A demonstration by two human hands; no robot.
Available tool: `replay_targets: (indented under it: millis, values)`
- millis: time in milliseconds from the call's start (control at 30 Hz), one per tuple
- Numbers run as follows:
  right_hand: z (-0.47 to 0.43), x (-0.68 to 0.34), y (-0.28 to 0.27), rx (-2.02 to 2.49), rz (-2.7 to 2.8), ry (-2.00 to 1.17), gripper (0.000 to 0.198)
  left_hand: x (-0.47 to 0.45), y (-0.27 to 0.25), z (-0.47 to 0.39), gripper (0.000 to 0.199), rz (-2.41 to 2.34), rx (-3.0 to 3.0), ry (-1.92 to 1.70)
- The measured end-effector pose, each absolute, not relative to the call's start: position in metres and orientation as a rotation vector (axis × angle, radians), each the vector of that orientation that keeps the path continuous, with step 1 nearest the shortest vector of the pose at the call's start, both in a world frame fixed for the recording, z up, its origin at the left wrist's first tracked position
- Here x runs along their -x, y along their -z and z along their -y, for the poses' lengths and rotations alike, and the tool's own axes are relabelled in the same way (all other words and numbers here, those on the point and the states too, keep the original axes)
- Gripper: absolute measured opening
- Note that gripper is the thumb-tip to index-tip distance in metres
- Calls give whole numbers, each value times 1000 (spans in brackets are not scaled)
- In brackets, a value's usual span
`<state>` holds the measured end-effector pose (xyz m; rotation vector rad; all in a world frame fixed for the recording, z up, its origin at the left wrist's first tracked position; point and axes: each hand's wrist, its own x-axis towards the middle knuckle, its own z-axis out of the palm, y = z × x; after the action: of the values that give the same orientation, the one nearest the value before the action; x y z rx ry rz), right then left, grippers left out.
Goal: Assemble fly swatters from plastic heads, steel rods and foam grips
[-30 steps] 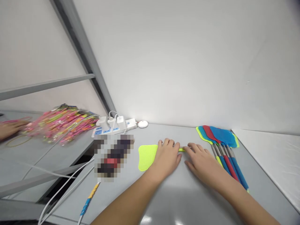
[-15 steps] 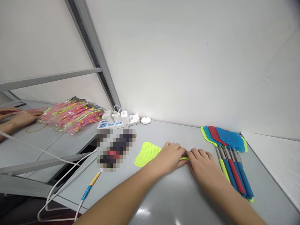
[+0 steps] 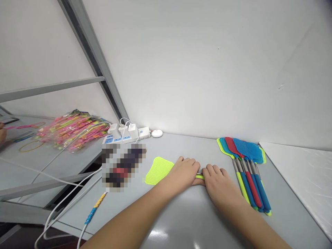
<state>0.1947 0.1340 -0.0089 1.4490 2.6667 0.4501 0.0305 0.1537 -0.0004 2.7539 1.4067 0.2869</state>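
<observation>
A yellow-green fly swatter (image 3: 158,171) lies on the grey table, its mesh head pointing left. My left hand (image 3: 184,170) is closed over its shaft just right of the head. Against it, my right hand (image 3: 217,180) is wrapped round the handle end. Between the two hands a short bit of metal shaft and yellow-green grip shows; the rest of the handle is hidden under my fingers. To the right, several fly swatters (image 3: 250,173) in blue, red and yellow-green lie fanned in a pile, heads toward the wall.
A white power strip (image 3: 120,139) with chargers and a round white device (image 3: 157,133) sit by the wall. Left of my arm is a blurred-out object (image 3: 124,169). White cables (image 3: 59,202) hang past the table edge. Beyond a metal frame lie bagged pink items (image 3: 74,129) and another person's hand (image 3: 2,134).
The view has shifted slightly, so things sit further left. Both my hands keep their hold on the swatter, with a little more grip showing between them. The other person's hands have drawn back left.
</observation>
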Motion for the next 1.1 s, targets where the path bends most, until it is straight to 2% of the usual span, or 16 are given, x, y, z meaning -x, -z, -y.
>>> replay_targets:
  millis: [233, 467, 600, 767, 1100]
  values:
    - [-138, -195, 4, -1512, -2719, -322, 19, -30, -1, -153, 59, -1507, -2735, -225]
    - [-153, -229, -22, -1830, -2720, -402, 40, 13, -31, -169, 59, -1796, -2679, -473]
    - [-156, -237, -26, -1964, -2687, -364, 36, 28, -36, -175, 58, -1764, -2704, -601]
    - [-149, -227, -28, -1872, -2697, -366, 32, 23, -32, -173, 56, -1705, -2716, -664]
    - [-141, -223, -38, -1881, -2558, -130, 26, 16, -29, -171, 57, -1653, -2717, -673]
